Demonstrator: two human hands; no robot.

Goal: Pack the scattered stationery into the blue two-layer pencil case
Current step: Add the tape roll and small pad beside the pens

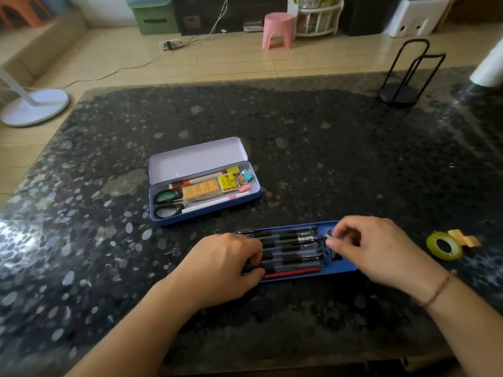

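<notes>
Low in the frame's middle, the blue tray [345,268] is lying on the tabletop [299,131], filled with pens [294,250]. The left hand [226,265] is curling its grip over their left ends, while the right hand [378,248] is pinching narrowly at the tray's right end. The case [202,183] is sitting open above them, left of centre.

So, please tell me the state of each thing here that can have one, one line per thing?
Pencil case: lid open, base filled with stationery.
Blue tray: out of the case, on the table, filled with pens.
Scissors: closed, in the case.
Green tape roll: loose on the table, unpacked.
Left hand: resting on the pens.
Right hand: fingers pinched over the tray's end.
</notes>
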